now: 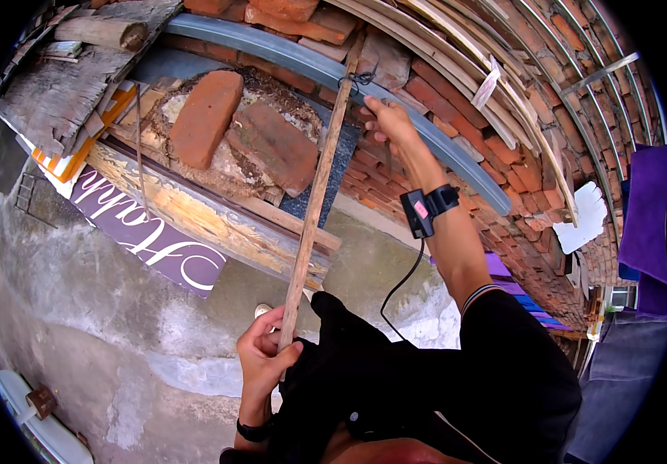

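Observation:
My left hand (265,352) grips the lower end of a long thin wooden stick (316,193) that leans up to a grey curved pipe (333,76) on the brick wall (496,147). Dark wire (358,78) is wrapped around the stick's upper part at the pipe. My right hand (386,120) reaches up beside that wire, fingers closed on a thin strand by the pipe. A black device with a cable is strapped to my right wrist (424,209).
Two loose bricks (206,116) lie on a rubble pile over wooden planks (194,213). A purple signboard (148,232) leans below them. Thin wooden slats (503,85) are stacked against the wall. Purple cloth (650,209) hangs at right. Concrete ground (78,309) lies below.

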Demonstrator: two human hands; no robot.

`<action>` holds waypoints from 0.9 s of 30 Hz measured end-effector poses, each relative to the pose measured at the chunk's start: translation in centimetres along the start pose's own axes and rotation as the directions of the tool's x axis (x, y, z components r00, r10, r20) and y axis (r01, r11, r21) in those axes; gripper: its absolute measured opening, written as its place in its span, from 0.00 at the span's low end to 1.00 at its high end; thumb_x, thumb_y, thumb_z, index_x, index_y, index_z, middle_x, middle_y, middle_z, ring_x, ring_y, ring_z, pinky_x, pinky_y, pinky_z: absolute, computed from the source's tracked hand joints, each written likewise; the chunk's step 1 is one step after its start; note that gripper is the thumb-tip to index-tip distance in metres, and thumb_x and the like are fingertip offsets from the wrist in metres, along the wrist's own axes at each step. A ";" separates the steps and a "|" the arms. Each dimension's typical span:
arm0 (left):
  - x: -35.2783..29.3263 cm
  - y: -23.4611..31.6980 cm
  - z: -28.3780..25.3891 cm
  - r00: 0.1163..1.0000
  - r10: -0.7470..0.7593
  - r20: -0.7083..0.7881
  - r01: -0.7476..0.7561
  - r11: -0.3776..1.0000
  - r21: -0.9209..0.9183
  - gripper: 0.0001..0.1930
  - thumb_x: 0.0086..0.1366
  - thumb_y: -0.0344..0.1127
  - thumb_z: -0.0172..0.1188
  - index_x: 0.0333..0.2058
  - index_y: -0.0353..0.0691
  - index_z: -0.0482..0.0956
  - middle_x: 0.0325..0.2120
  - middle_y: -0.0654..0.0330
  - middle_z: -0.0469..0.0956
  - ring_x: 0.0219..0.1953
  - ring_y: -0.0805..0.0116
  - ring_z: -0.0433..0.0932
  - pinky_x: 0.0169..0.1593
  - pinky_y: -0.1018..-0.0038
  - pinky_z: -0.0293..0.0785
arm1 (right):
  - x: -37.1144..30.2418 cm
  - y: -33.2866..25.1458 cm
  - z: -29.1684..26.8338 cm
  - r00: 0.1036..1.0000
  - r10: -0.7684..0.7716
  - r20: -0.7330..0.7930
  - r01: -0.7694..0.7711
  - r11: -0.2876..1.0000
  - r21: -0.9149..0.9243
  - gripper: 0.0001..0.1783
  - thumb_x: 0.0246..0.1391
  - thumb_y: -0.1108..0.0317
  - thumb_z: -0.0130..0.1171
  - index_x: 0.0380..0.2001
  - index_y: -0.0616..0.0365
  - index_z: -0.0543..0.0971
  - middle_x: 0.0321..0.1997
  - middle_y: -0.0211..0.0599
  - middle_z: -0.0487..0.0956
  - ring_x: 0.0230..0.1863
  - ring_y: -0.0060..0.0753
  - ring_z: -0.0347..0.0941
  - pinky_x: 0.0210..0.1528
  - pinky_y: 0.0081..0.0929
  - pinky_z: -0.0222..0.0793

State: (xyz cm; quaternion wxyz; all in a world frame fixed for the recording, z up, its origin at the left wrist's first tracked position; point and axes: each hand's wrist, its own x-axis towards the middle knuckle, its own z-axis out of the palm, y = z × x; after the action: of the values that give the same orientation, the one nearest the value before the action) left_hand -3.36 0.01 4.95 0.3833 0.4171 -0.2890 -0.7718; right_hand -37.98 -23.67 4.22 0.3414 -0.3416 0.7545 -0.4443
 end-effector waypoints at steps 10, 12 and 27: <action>0.5 -0.3 -0.6 0.998 -0.005 0.063 0.005 1.000 -0.002 0.28 0.47 0.16 0.60 0.51 0.26 0.67 0.30 0.59 0.74 0.20 0.81 0.70 0.20 0.86 0.63 | -5.8 1.0 3.5 0.991 0.022 0.129 -0.031 0.997 0.074 0.26 0.54 0.46 0.53 0.28 0.64 0.78 0.18 0.32 0.72 0.19 0.24 0.65 0.23 0.23 0.61; 0.6 -0.4 -0.4 0.999 -0.021 0.049 0.021 1.000 -0.005 0.28 0.47 0.16 0.60 0.51 0.26 0.67 0.30 0.59 0.74 0.20 0.81 0.70 0.20 0.87 0.63 | -6.1 1.0 4.4 0.991 -0.008 0.134 -0.015 0.984 0.175 0.26 0.55 0.47 0.51 0.28 0.63 0.77 0.17 0.30 0.71 0.18 0.21 0.64 0.21 0.21 0.59; 0.9 -3.4 0.7 0.995 -0.086 0.048 0.087 0.996 -0.015 0.29 0.51 0.19 0.61 0.54 0.28 0.65 0.28 0.61 0.72 0.20 0.82 0.67 0.22 0.86 0.61 | -6.1 2.4 7.6 0.990 -0.134 0.052 0.076 0.799 0.596 0.14 0.57 0.60 0.53 0.26 0.60 0.69 0.22 0.31 0.68 0.11 0.25 0.65 0.12 0.22 0.55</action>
State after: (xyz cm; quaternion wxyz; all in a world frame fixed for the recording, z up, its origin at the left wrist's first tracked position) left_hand -5.50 1.15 2.29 0.3463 0.4074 -0.2729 -0.7998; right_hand -29.00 -21.11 0.50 0.4401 -0.2793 0.5414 -0.6597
